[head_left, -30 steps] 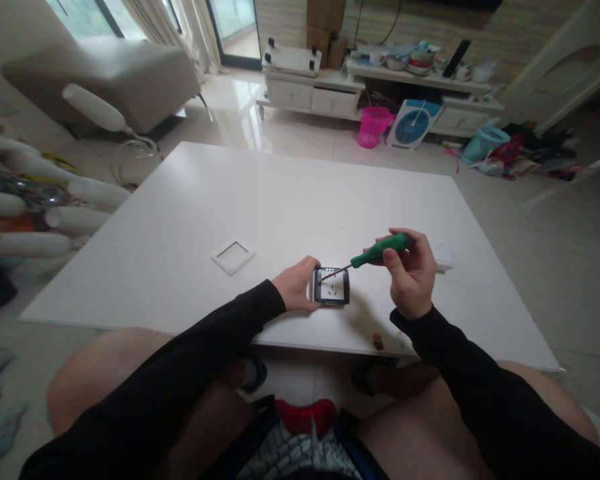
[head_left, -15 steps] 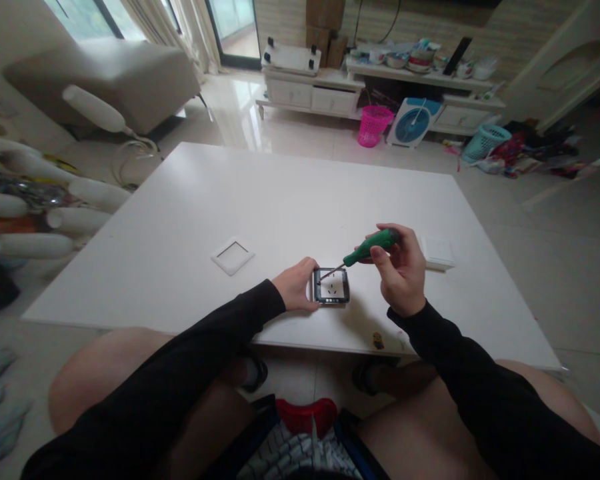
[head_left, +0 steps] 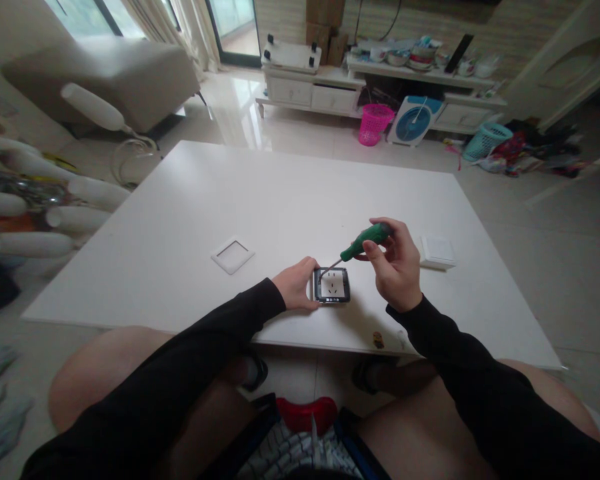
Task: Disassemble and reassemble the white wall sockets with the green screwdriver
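A wall socket [head_left: 333, 288] with a white face and a dark frame sits near the table's front edge. My left hand [head_left: 298, 285] grips it from the left side, thumb at the near edge and fingers at the far one. In my right hand [head_left: 397, 267] is a screwdriver [head_left: 367, 241] with a green handle, slanting down to the left. Its tip meets the left part of the socket's dark frame; whether it sits in a screw is too small to tell. A white cover frame [head_left: 233, 256] lies on the table to the left.
A white square switch or socket piece [head_left: 437, 253] lies on the white table [head_left: 290, 193], right of my right hand. A small cartoon sticker [head_left: 378, 340] is at the front edge. Beyond the table stand a pink basket [head_left: 375, 125] and a blue-and-white fan [head_left: 413, 122].
My right hand and the screwdriver handle have shifted slightly left and up. The tip stays at the socket's left side, a little higher. My left hand has not visibly moved.
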Demonstrator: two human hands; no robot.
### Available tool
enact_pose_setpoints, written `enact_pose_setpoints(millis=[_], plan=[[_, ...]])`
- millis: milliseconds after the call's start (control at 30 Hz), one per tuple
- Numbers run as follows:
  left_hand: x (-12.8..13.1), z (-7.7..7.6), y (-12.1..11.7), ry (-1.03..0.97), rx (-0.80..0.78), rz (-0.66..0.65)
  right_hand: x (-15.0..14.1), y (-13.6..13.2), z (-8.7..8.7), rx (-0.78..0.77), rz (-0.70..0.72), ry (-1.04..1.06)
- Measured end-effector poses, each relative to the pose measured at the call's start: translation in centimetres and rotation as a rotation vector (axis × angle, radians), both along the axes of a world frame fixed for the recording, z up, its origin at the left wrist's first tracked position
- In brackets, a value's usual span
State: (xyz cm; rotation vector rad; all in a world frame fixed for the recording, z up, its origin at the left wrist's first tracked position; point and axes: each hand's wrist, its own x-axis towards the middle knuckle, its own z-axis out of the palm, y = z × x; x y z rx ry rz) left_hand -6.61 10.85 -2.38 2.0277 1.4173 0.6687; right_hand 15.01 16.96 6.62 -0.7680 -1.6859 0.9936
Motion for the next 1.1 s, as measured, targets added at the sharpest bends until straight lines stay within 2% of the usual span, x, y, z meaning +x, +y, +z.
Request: enact_pose_setpoints(millis=[500, 667, 1100], plan=[[0.0, 0.3, 0.0, 0.027, 0.004, -0.009, 0.4, -0.9, 0.2, 0.029, 0.070, -0.043], [0.0, 0.2, 0.0, 0.021, -0.002, -0.001, 0.4, -1.2, 0.3, 0.093, 0.041, -0.094], [0.0, 0.1, 0.0, 0.048, -0.012, 0.007, -0.1, -1.6, 0.8, 0.240, 0.077, -0.177]])
